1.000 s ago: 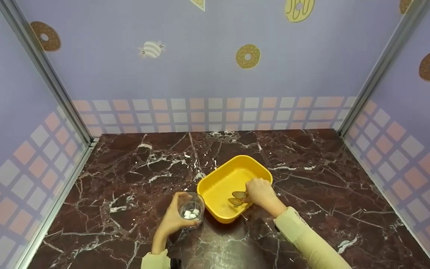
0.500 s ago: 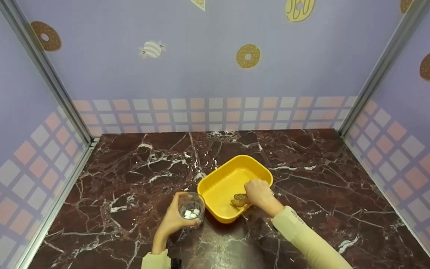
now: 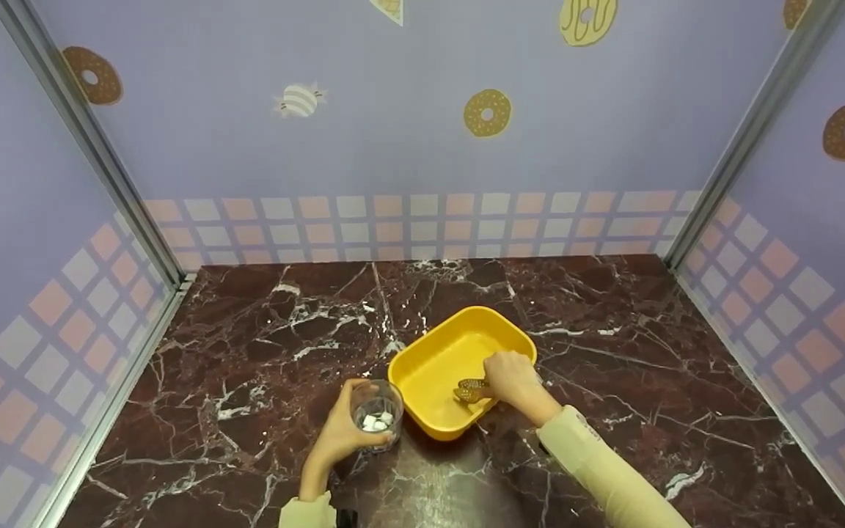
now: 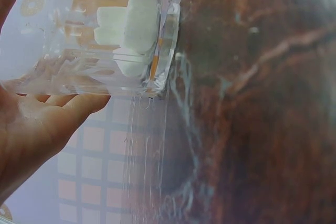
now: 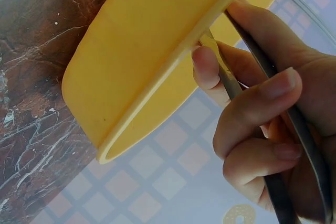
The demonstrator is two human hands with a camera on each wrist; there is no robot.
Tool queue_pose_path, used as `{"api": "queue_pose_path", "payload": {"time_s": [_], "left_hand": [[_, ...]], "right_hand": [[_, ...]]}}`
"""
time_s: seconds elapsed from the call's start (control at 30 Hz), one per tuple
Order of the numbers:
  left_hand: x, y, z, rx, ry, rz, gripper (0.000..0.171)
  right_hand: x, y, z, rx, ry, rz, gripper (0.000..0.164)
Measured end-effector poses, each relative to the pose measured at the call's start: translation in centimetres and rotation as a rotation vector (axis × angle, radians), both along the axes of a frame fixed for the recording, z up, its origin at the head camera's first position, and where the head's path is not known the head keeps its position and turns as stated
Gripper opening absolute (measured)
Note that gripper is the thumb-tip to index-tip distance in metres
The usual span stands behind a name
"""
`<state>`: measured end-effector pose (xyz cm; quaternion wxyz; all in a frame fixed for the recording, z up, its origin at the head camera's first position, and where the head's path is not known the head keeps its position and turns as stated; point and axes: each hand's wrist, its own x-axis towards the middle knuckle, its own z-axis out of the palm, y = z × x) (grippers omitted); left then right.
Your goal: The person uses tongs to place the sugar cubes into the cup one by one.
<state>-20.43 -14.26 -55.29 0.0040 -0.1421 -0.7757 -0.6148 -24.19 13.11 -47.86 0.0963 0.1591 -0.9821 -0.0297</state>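
My left hand (image 3: 340,431) grips a clear glass (image 4: 86,72) around its side. It stands on the marble tabletop, just left of a yellow basin (image 3: 433,339). Several white cubes (image 4: 140,22) are piled at the bottom of the glass. My right hand (image 3: 512,383) holds a pair of metal tongs (image 5: 307,142) over the basin's right side, fingers wrapped around both arms. The gold, dotted tips of the tongs point left and down into the basin, close together in the head view. In the right wrist view the basin's wall hides those tips.
The dark red marble tabletop (image 3: 246,330) has small white specks scattered behind the basin. Purple panels (image 3: 393,154) with doughnut pictures and pink and white squares enclose the back and both sides, joined by metal posts (image 3: 734,139).
The tongs' tips have come together from a wider spread, within the basin. The left hand and the glass have stayed in place.
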Motion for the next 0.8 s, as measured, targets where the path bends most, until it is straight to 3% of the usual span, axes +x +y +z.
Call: {"api": "queue_pose_path", "payload": {"time_s": [0.37, 0.6, 0.8], "left_hand": [[-0.1, 0.0, 0.0, 0.000, 0.001, -0.002, 0.082], [-0.1, 0.0, -0.1, 0.020, 0.004, -0.001, 0.082], [-0.1, 0.0, -0.1, 0.033, 0.002, -0.014, 0.082]], "right_hand": [[0.2, 0.2, 1.8, -0.124, 0.000, 0.026, 0.031], [0.6, -0.2, 3.4, -0.158, 0.027, 0.035, 0.029], [1.0, -1.1, 5.0, -0.186, -0.001, 0.059, 0.026]]}}
